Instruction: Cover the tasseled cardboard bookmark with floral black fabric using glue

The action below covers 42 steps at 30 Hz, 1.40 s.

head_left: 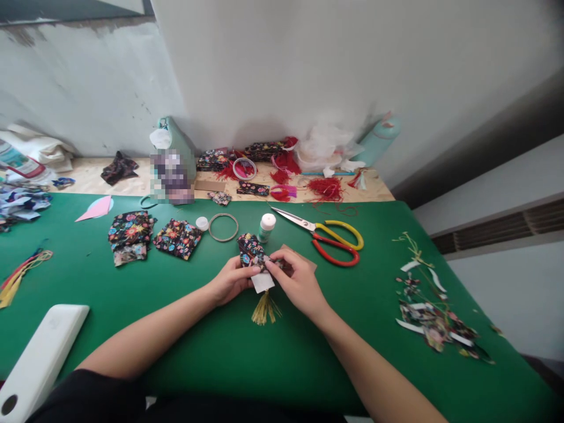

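Note:
A piece of black floral fabric (251,248) is held between both hands above the green table. My left hand (233,280) grips it from the left, thumb on top. My right hand (299,278) pinches its lower right part with thumb and fingers. A white piece (263,282) sticks out below the fabric, and a yellow tassel (265,309) hangs under it. Right behind the fabric stands a small bottle with a white cap (267,228). A brown flat piece (304,258) lies partly hidden under my right hand.
Open scissors (337,242) with red and yellow handles lie behind right. Floral fabric stacks (177,239), a metal ring (223,227) and a white lid (201,223) sit behind left. Scraps (436,326) are at right, a white device (44,358) at front left.

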Motion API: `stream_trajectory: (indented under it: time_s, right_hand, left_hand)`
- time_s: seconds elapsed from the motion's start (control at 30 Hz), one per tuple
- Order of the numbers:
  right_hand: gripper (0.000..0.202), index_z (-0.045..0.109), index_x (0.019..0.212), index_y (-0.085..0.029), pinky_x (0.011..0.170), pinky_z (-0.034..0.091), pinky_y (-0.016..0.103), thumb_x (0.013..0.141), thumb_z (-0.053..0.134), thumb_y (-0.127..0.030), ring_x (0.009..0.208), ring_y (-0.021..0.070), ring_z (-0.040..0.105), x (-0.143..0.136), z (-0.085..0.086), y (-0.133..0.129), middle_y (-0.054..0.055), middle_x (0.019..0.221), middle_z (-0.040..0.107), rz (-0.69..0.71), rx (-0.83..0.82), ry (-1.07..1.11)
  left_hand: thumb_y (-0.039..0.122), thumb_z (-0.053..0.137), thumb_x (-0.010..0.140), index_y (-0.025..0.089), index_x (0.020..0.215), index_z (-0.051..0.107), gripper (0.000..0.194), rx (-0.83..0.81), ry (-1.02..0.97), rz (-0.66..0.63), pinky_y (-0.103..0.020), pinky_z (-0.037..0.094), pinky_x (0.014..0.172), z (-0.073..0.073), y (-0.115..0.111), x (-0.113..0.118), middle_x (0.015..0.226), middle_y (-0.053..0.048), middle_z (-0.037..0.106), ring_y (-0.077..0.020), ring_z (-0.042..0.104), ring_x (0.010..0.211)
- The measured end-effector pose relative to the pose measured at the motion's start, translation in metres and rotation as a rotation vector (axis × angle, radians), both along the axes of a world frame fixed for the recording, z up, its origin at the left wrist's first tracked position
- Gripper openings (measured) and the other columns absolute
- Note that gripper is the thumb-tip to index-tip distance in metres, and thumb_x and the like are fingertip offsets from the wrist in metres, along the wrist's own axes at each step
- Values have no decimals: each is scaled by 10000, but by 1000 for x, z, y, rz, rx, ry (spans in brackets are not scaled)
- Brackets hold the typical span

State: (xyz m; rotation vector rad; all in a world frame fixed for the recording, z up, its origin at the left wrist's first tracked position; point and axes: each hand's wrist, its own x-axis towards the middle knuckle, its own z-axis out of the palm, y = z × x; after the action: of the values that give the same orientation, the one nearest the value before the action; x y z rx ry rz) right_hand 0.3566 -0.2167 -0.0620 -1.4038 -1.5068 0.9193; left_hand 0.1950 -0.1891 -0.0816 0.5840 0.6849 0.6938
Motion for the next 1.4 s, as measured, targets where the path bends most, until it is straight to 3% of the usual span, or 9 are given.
stream_trajectory:
  time_s: [0.23, 0.43, 0.53, 0.67, 0.8, 0.87, 1.07, 1.27, 1.4]
  right_hand:
    - [206, 570, 874, -197, 602, 529, 268, 762, 631, -358, 717, 148, 599, 0, 0, -2, 30, 850, 598, 49, -151, 165]
    - [390, 522, 1011, -201, 626, 561, 287, 655, 681, -212, 818, 173, 625, 0, -4, -4, 62, 991, 584, 104, -223, 114]
    - [273, 551, 970, -193, 661, 563, 294, 708, 625, -168, 752, 157, 640, 1, -2, -5, 48, 921, 628, 134, -95, 74]
    - [162, 600, 895, -187, 704, 532, 300, 787, 530, -90, 768, 167, 620, 4, 3, -5, 43, 816, 636, 106, 330, -234]
    - [186, 607, 923, -182, 714, 520, 321, 827, 488, -77, 774, 178, 591, 5, 2, -6, 66, 816, 624, 54, 543, -445]
    - [208, 612, 956, -178, 699, 520, 326, 826, 486, -77, 770, 186, 581, 5, 0, -6, 78, 825, 619, 55, 600, -508]
    - [219, 622, 981, -137, 681, 514, 316, 817, 496, -63, 749, 186, 554, 5, -4, -6, 103, 820, 606, 68, 673, -585]
    - [259, 640, 1005, -177, 733, 499, 349, 799, 521, -74, 816, 203, 563, 5, -1, -5, 99, 884, 625, 121, 698, -638]
    - [250, 641, 1004, -188, 890, 445, 463, 757, 614, -213, 953, 248, 550, 3, 8, -7, 116, 1022, 602, 154, 525, -500]
  left_hand:
    - [241, 766, 644, 90, 832, 649, 268, -49, 7, 41, -328, 485, 731, -1, 1, 4, 827, -103, 688, -206, 643, 742]
    - [196, 763, 643, 117, 903, 618, 308, 30, 7, 115, -311, 476, 742, 0, -2, 3, 825, -69, 676, -190, 639, 759]
    - [189, 762, 627, 130, 954, 615, 364, 88, -21, 160, -293, 466, 774, 3, -2, 0, 839, -49, 661, -176, 624, 802]
    - [333, 742, 644, 134, 1013, 591, 446, 134, -107, 205, -305, 462, 819, 3, 1, -3, 963, -75, 636, -187, 595, 896]
    - [337, 716, 704, 182, 893, 543, 299, 229, -36, 333, -278, 473, 757, -5, 1, -4, 852, -2, 606, -139, 591, 790]
    - [339, 712, 722, 170, 860, 551, 271, 311, 42, 302, -255, 470, 714, -8, -1, -4, 785, 11, 590, -123, 576, 729]
    - [336, 710, 731, 132, 933, 643, 295, 447, 248, 155, -290, 470, 804, -10, -5, -4, 923, -58, 667, -186, 602, 865]
    - [327, 758, 664, 132, 892, 680, 309, 276, 156, 217, -310, 485, 820, -5, -1, -2, 850, -46, 692, -177, 628, 823]
    - [330, 779, 626, 117, 777, 680, 278, 190, 135, 239, -273, 524, 683, -1, 0, -3, 753, -39, 675, -146, 624, 695]
